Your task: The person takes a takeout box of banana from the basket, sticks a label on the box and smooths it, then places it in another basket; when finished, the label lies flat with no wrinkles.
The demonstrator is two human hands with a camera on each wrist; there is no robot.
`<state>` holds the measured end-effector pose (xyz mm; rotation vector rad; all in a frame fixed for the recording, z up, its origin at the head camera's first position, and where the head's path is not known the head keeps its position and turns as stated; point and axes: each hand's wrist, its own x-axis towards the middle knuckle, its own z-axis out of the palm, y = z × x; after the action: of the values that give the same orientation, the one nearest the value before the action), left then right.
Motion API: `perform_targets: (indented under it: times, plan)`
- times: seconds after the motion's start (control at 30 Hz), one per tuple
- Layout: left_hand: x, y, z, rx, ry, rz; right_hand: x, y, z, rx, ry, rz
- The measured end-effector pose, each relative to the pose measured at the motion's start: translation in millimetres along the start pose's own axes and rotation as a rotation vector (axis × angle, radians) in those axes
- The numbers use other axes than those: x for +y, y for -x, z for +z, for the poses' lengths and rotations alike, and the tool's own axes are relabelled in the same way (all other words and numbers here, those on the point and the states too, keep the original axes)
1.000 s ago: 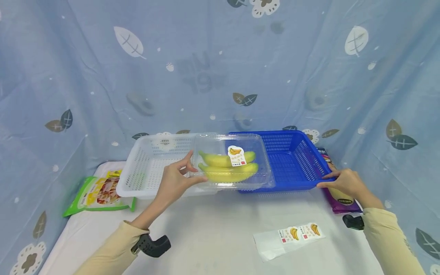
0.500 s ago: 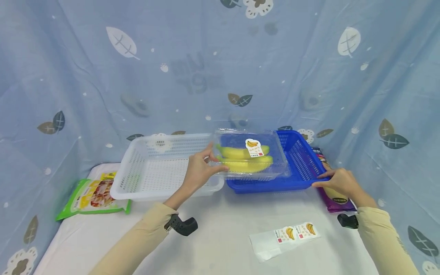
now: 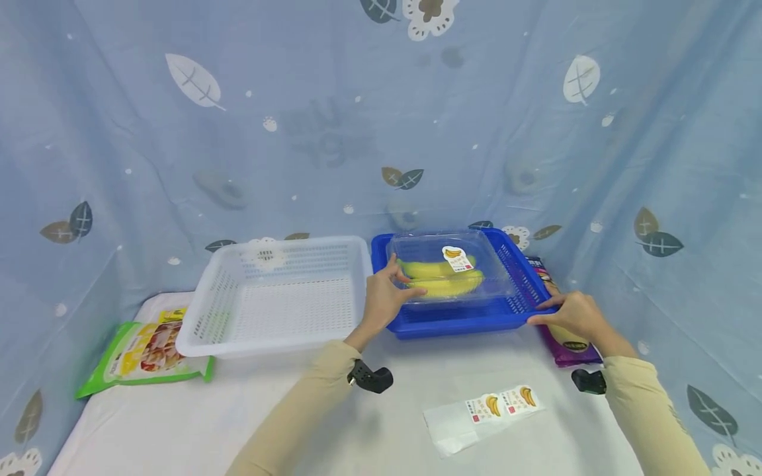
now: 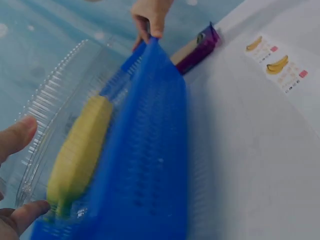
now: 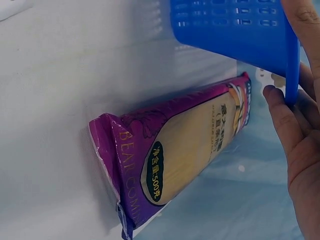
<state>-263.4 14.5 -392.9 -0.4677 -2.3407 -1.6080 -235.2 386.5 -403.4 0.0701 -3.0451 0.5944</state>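
A clear plastic clamshell box (image 3: 428, 246) with yellow bananas (image 3: 445, 285) inside and a banana sticker (image 3: 457, 258) on its lid lies within the blue plastic basket (image 3: 458, 327), slightly tilted. My left hand (image 3: 383, 294) pinches the box's left end between thumb and fingers; in the left wrist view two digits show at the lid's edge. With thumb and fingers my right hand (image 3: 574, 314) grips the basket's front right corner rim, also seen in the right wrist view. Whether the box touches the basket floor is hidden.
Left of the blue basket stands a white basket (image 3: 274, 347). A green food bag (image 3: 149, 350) lies at the far left. A purple noodle packet (image 5: 185, 150) lies right of the blue basket. A sticker strip (image 3: 476, 416) lies in front. Blue curtains (image 3: 333, 99) surround the table.
My left hand has carried the box of bananas rightward and down, from over the gap between the baskets into the blue one. My right hand keeps its hold on the rim.
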Motion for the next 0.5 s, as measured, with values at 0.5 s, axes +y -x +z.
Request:
perform_targets:
  times: [0.5]
  plan:
    - [-17.3, -7.7, 51.4, 0.042, -0.199, -0.163, 4, -0.4, 1, 0.04, -0.024, -0.045]
